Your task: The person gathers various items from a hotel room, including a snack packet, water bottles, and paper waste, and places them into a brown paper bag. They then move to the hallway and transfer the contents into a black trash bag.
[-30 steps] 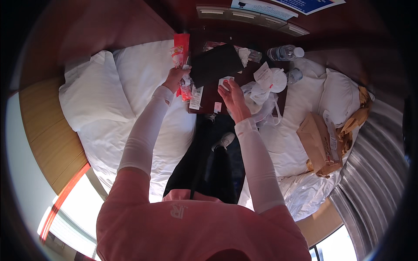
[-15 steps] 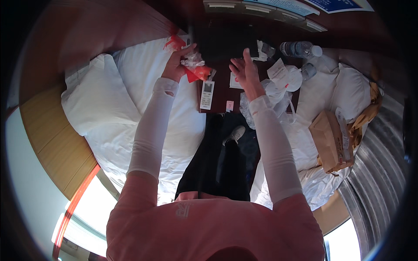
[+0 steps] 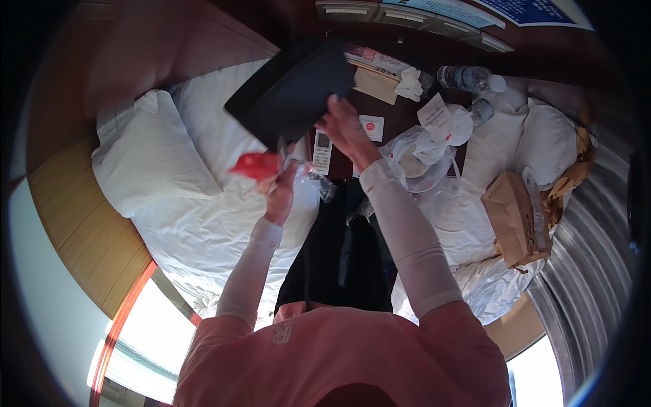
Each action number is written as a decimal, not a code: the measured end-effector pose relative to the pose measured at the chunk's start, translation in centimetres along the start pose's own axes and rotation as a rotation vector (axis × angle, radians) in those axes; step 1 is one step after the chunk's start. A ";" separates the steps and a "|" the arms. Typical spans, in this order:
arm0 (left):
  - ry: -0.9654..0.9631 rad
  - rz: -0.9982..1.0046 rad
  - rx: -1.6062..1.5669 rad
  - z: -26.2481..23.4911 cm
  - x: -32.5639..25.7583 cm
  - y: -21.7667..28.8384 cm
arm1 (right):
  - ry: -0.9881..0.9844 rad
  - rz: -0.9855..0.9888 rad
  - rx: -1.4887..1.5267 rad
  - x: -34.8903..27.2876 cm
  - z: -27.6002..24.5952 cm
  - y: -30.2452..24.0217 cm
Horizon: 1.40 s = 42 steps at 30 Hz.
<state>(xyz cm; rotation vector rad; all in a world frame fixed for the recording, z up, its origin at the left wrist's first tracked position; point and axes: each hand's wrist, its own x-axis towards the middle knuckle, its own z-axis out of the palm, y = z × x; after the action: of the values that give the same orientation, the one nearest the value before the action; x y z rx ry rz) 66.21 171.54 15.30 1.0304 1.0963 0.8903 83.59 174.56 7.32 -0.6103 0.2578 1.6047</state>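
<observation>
Folder (image 3: 291,95) is held aloft above bed (image 3: 183,217) and table (image 3: 399,117) in the head view, a corner pinched by the half-closed right hand (image 3: 347,130), while red wrapper (image 3: 256,165) is bunched in the curled left hand (image 3: 279,195). Their lifting seems done; bag (image 3: 424,163), card (image 3: 371,127) and tissue (image 3: 409,85) are left on the table.

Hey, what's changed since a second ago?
The black flat object has moved left, partly over the bed, its edge now in the right hand, uncovering brown paper. The left hand has drawn the red packaging toward the body. The white card, earlier touched by the right hand, lies free. The large bottle and paper bag stayed put.
</observation>
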 end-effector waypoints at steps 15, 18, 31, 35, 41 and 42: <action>-0.395 0.042 1.182 -14.3 -3.8 -5.7 | 0.599 -0.115 -2.116 -4.9 -1.4 5.1; -0.458 0.009 1.223 -14.6 -4.7 -6.5 | 0.654 -0.073 -2.085 -5.3 -2.6 2.6; -0.042 -0.528 -0.031 -10.0 -6.5 -9.1 | 0.712 -0.083 -2.037 -7.4 -7.2 0.8; 0.208 -0.401 -0.112 -12.5 -5.5 -8.7 | 0.704 0.072 -1.392 -7.7 -7.7 0.8; 0.363 -0.399 -0.052 -20.8 -1.4 -7.1 | 0.461 0.355 -0.477 -5.7 -4.8 8.7; 0.340 -0.440 -0.061 -21.6 -0.6 -7.1 | 0.456 0.367 -0.419 -4.8 -4.0 10.3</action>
<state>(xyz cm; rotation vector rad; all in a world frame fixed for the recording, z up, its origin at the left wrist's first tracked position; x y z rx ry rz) 45.59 173.39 5.93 0.5604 1.5005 0.7458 74.57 167.03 4.56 -1.3179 0.3893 1.8729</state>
